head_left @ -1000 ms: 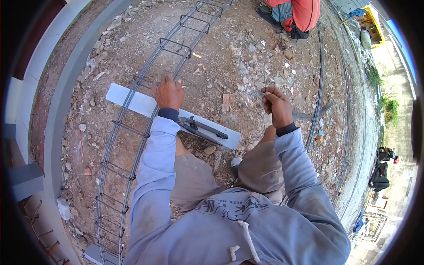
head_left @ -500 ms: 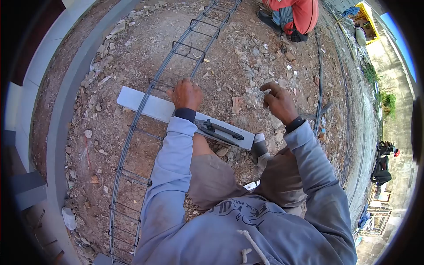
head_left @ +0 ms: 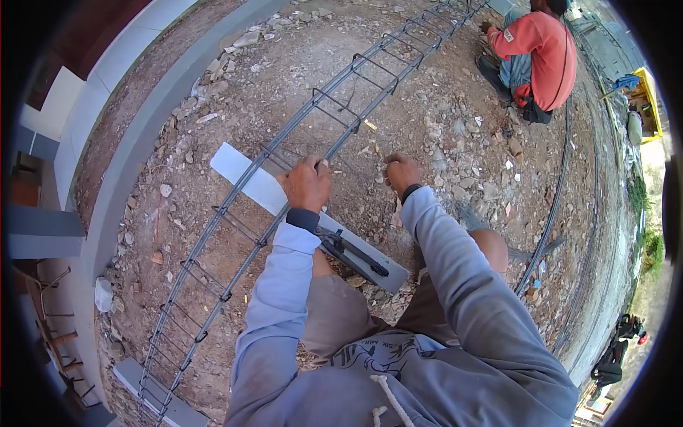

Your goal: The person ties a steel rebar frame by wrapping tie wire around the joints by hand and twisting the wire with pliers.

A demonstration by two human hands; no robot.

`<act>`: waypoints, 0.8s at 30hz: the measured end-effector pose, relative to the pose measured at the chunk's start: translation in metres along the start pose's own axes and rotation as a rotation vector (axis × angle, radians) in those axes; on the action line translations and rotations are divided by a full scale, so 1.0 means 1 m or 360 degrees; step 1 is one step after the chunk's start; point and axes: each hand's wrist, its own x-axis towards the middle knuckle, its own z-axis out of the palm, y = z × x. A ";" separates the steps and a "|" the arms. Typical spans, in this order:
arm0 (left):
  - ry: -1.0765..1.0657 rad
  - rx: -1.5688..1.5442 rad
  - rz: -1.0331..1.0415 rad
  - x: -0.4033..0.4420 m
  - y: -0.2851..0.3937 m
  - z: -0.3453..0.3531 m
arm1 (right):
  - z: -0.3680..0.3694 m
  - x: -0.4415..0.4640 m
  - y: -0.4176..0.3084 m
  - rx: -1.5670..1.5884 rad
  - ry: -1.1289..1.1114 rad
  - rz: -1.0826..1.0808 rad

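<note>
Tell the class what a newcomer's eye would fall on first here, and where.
Probably the steel cage, sweeping from lower left to top right. Next, the person in red, crouched at upper right. Near the middle, the left hand is at the cage, above a pale board bearing a dark tool.

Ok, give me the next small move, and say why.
I'd probably bring the right hand left to the rebar cage: the left hand is at the cage's right-hand rail, while the right, fingers curled, is off to the side, apart from the bars.
</note>
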 end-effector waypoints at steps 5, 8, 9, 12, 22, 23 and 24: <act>0.0171 0.0216 -0.0107 0.017 0.032 0.030 | 0.023 0.030 -0.014 0.0547 -0.0128 0.0057; 0.0151 0.0020 -0.0226 0.044 0.050 0.054 | 0.032 0.047 -0.012 0.0740 -0.0321 0.0012; 0.0152 -0.0080 -0.0270 0.054 0.054 0.062 | 0.034 0.052 -0.015 0.0848 -0.0364 0.0006; 0.0163 -0.0268 -0.0245 0.077 0.057 0.082 | 0.044 0.071 -0.017 0.0901 -0.0470 -0.0206; 0.0203 -0.0693 -0.0593 0.088 0.070 0.090 | 0.042 0.080 -0.026 0.0587 -0.0230 -0.0771; 0.0211 -0.0689 -0.0604 0.081 0.067 0.091 | 0.043 0.075 -0.025 0.0579 -0.0237 -0.0846; 0.0225 -0.0696 -0.0595 0.080 0.068 0.091 | 0.042 0.073 -0.028 0.0627 -0.0237 -0.0813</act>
